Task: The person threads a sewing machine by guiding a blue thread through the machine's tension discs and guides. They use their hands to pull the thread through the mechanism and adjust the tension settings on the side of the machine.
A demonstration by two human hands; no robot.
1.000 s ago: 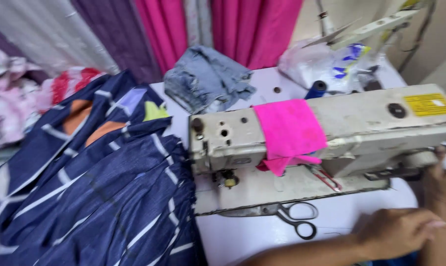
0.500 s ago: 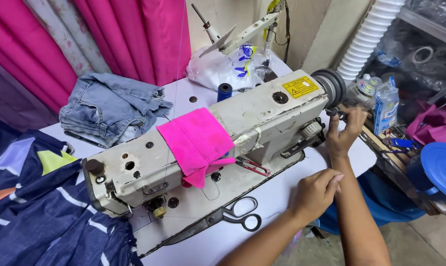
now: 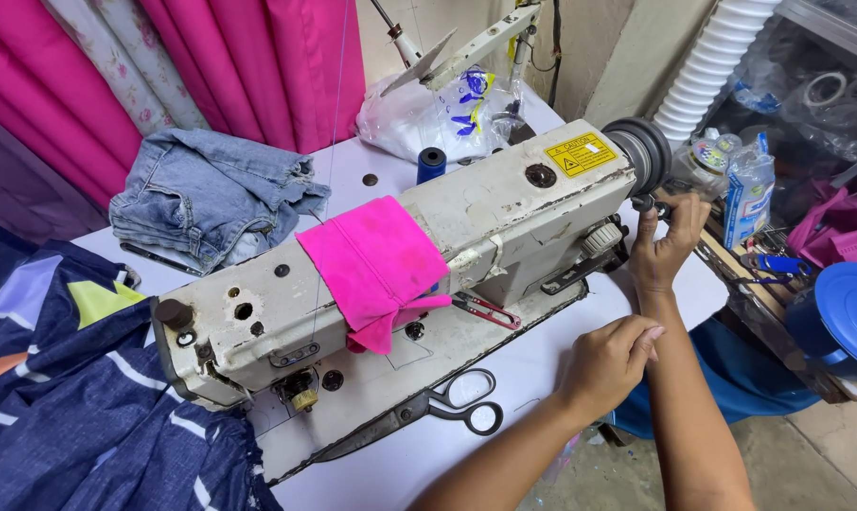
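An off-white industrial sewing machine [image 3: 466, 237] lies across a white table [image 3: 542, 374], with a pink cloth [image 3: 376, 265] draped over its arm. My right hand [image 3: 665, 241] is raised at the machine's right end, just below the dark handwheel [image 3: 641, 156], its fingertips pinched on a small dark part there. My left hand [image 3: 608, 364] rests on the table's front edge with curled fingers and holds nothing. Black-handled scissors [image 3: 438, 407] lie on the table left of that hand. Small red-handled snips [image 3: 485, 308] lie on the machine bed.
Folded denim [image 3: 211, 199] and a blue thread spool [image 3: 431, 163] sit behind the machine, next to a white plastic bag [image 3: 419, 118]. Navy patterned fabric [image 3: 78, 397] hangs at the left. A blue round lid [image 3: 849, 317], bottles and clutter stand at the right; pink curtains [image 3: 211, 57] hang behind.
The view has swung right, from the navy fabric to the machine's handwheel end. My right hand has lifted slightly to the part under the handwheel; my left hand stays on the table.
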